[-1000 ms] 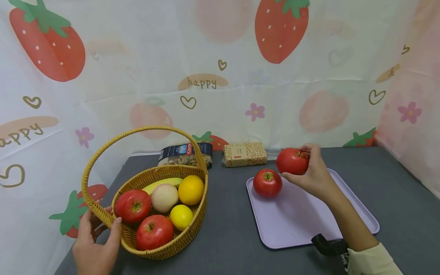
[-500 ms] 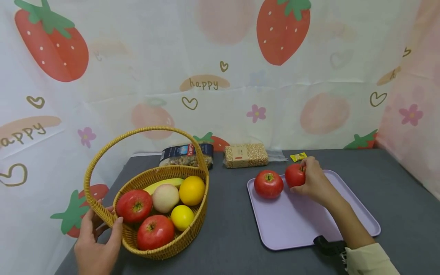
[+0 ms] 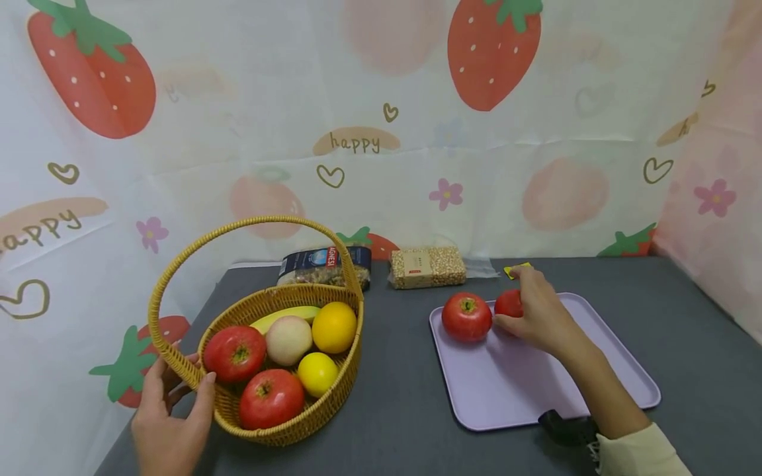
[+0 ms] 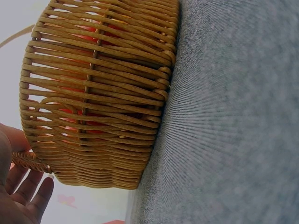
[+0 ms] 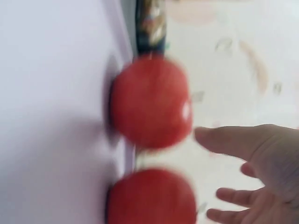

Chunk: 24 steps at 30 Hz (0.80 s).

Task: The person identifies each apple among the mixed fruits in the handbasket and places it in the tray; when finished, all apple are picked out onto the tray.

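Note:
My left hand holds the wicker basket where its handle meets the left rim, thumb in front and fingers behind. In the left wrist view, the fingers show beside the handle's base. Inside the basket lie two red apples, a banana, a pale round fruit, an orange and a lemon. Over the lilac tray, my right hand is spread beside a red apple, apart from it in the right wrist view. Another red apple sits left of it.
Behind the basket lies a dark-labelled bag. A clear pack of pale grains lies at the table's back, with a small yellow packet farther right. A strawberry-print cloth hangs behind the grey table.
The right hand has lowered the red apple onto the tray's back edge area, next to the other apple, and let go of it. The left hand stays at the basket.

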{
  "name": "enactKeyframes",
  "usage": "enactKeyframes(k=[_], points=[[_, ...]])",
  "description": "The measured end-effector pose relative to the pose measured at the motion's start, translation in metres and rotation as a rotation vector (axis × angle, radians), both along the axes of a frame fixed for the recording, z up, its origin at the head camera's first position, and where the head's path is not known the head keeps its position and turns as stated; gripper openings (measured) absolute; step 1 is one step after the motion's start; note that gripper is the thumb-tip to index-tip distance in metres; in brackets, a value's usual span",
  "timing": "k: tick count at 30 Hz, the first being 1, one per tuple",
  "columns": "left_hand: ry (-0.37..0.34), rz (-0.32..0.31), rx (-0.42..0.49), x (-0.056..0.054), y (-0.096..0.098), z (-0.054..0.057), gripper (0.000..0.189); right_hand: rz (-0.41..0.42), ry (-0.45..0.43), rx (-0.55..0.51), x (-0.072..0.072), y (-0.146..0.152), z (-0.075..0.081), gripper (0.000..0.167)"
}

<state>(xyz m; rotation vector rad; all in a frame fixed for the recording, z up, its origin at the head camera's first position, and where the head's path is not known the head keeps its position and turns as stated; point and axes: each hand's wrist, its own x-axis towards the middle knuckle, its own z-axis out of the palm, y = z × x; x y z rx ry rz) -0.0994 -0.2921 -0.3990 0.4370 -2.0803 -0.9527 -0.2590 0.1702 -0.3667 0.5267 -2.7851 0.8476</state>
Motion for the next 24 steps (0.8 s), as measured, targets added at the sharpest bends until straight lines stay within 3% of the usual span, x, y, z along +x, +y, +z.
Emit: enactKeyframes(k=[6,9,17,20,24], points=[[-0.003,-0.001,-0.003,0.000,0.000,0.001,0.064,0.201,0.235,-0.049,0.025,-0.053,0.007,0.044],[0.004,-0.004,-0.002,0.000,0.000,0.000,0.064,0.325,0.281,-0.081,0.036,-0.085,0.010,0.037],[-0.012,-0.009,-0.006,0.000,-0.001,-0.001,0.064,0.653,0.273,-0.129,0.053,-0.168,0.013,0.026],[-0.010,-0.015,-0.005,0.000,-0.002,-0.001,0.064,0.768,0.251,-0.094,0.056,-0.196,0.012,0.023],[0.011,-0.023,-0.010,0.000,-0.002,-0.001,0.063,0.882,0.158,-0.012,0.056,-0.231,0.012,0.026]])
